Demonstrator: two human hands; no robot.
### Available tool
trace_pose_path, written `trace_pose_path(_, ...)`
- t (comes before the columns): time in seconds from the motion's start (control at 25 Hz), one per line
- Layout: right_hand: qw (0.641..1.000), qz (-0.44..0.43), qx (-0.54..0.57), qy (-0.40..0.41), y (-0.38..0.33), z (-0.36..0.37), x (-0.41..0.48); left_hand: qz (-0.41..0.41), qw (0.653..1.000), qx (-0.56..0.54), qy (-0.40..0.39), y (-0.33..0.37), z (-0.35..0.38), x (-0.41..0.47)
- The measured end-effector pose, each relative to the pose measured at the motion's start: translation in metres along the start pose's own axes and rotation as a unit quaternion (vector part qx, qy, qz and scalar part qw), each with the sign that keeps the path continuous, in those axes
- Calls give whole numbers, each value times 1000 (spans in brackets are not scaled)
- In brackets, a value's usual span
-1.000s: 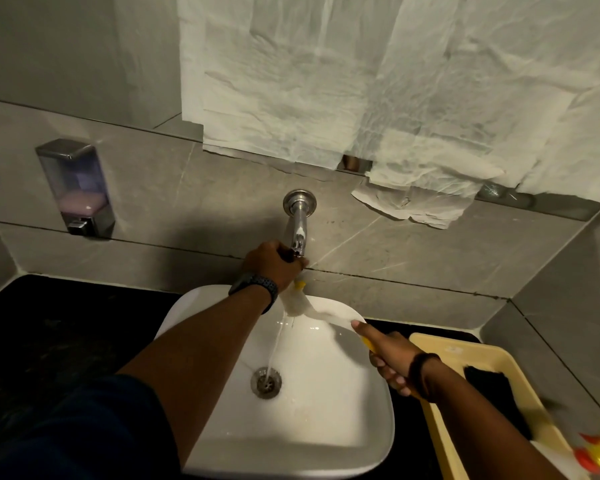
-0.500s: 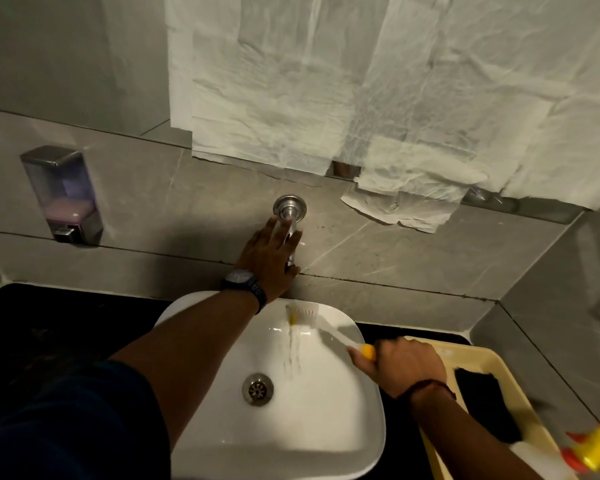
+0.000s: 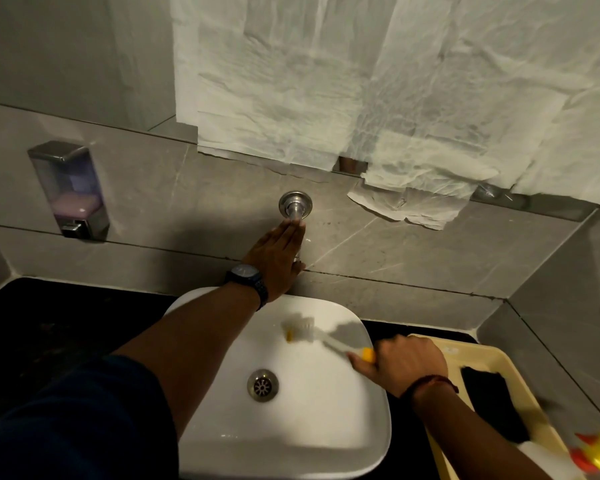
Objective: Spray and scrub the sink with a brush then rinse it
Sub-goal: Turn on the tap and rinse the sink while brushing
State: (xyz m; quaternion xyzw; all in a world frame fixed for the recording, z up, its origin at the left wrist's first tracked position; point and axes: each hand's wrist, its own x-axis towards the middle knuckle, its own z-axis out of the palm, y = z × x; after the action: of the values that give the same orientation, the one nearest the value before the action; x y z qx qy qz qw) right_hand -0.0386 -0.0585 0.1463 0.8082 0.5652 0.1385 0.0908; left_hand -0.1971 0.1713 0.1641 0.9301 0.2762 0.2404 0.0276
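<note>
A white square sink [image 3: 329,431] sits on a black counter, its steel drain [image 3: 262,385] near the middle. A chrome tap [image 3: 295,206] juts from the grey tiled wall above it; no water runs. My left hand [image 3: 277,260] lies flat over the tap, fingers straight, hiding the spout. My right hand [image 3: 400,364] grips the yellow-ended handle of a white brush [image 3: 300,330], whose blurred bristle head rests on the basin's back wall. A spray bottle [image 3: 598,453] with a yellow and red head shows at the lower right edge.
A cream plastic tray [image 3: 492,358] holding a black cloth [image 3: 492,403] stands right of the sink. A soap dispenser [image 3: 70,190] with pink liquid hangs on the left wall. White paper sheets [image 3: 361,98] cover the mirror above. Black counter [image 3: 49,327] extends left.
The water stream has stopped. My left hand went from gripping the tap to lying flat on it. The brush moved from under the spout down onto the basin's back wall.
</note>
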Motion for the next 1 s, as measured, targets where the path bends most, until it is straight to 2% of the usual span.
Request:
trace_pose_path(0.44, 1000, -18, -4, -9, -25, 13, -8, 2, 1000, -6, 21, -2, 7, 0)
trace_pose_path(0.56, 1000, 2, 16, -18, -32, 16, -11, 3, 999, -16, 32, 0, 9, 0)
trace_pose_path(0.64, 997, 56, 44, -20, -29, 18, -11, -16, 999, -20, 43, 3, 9, 0)
trace_pose_path(0.72, 981, 153, 114, -23, -14, 25, -16, -26, 997, -12, 67, 14, 10, -3)
trace_pose_path(0.84, 926, 302, 225, -6, 28, 46, -37, 50, 995, -5, 84, 51, 31, -12)
trace_pose_path(0.92, 901, 355, 251, -4, 60, 71, -59, 82, 996, -30, 35, 83, 59, -19)
trace_pose_path(1.0, 883, 379, 275, -25, 87, 98, -81, 74, 994, -75, -36, 115, 91, -26)
